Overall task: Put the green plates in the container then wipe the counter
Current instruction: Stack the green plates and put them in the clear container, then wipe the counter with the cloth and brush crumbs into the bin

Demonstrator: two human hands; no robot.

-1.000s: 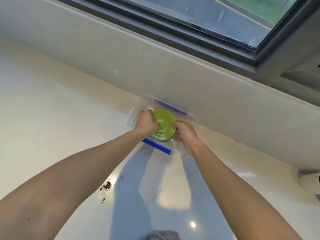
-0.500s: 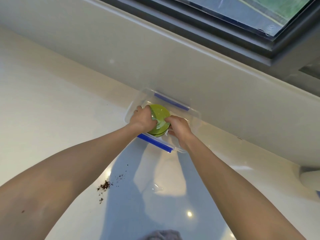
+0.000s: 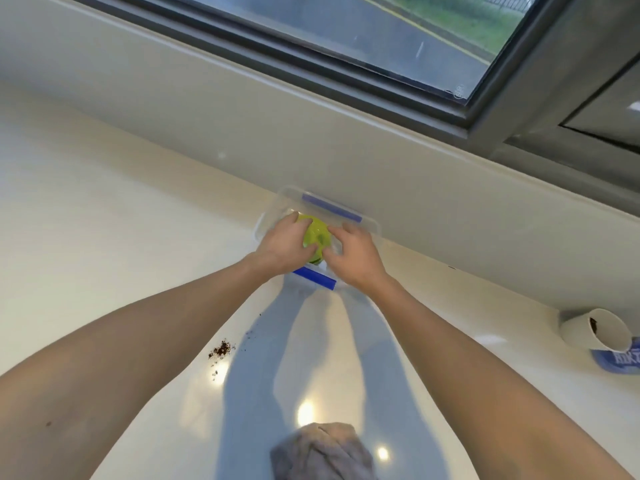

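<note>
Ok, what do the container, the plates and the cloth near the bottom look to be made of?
Clear rectangular container: see-through plastic, likely rigid, with blue clip strips. Small round green plates: glossy, bright highlights; probably plastic, possibly glazed ceramic. Crumpled grey cloth: soft matt fabric with folds, weave too blurred to tell.

Between your left hand (image 3: 282,245) and right hand (image 3: 356,258): plates (image 3: 316,233), bright lime green, plain. Around them, container (image 3: 277,206), clear, with two solid blue clips (image 3: 330,211), one beyond your fingers, one by your wrists. Under your arms: counter (image 3: 104,237), glossy off-white. Beside your left forearm: dark brown crumbs (image 3: 221,349), speckled. Nearest you, between your forearms: cloth (image 3: 322,452), grey. Far out past your right arm: white cup (image 3: 588,329), brown smear inside, on a blue item with white lettering (image 3: 620,360).
</note>
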